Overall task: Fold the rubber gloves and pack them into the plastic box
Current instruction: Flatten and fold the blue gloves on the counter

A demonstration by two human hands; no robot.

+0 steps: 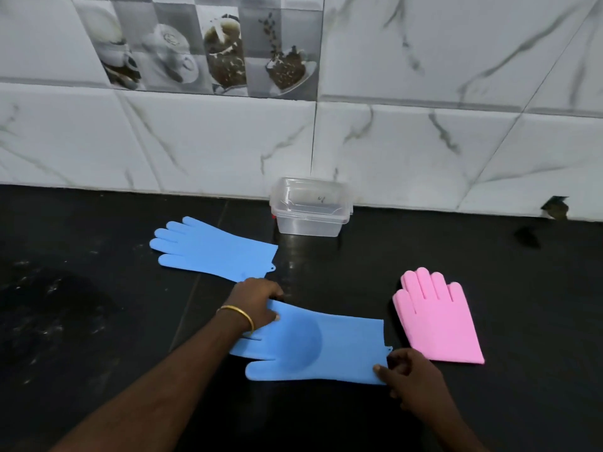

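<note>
left hand [257, 303] grips the finger end of the near blue glove [313, 347]; right hand [408, 373] pinches its cuff. plastic box [310, 207] stands open by the wall.

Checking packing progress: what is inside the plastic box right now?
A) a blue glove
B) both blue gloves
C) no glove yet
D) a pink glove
C: the plastic box by the wall holds no glove; both blue gloves and the pink glove lie on the counter.

Near blue glove [313, 347] fingertips hidden under left hand [257, 305]; forearms cut off at bottom edge.
</note>
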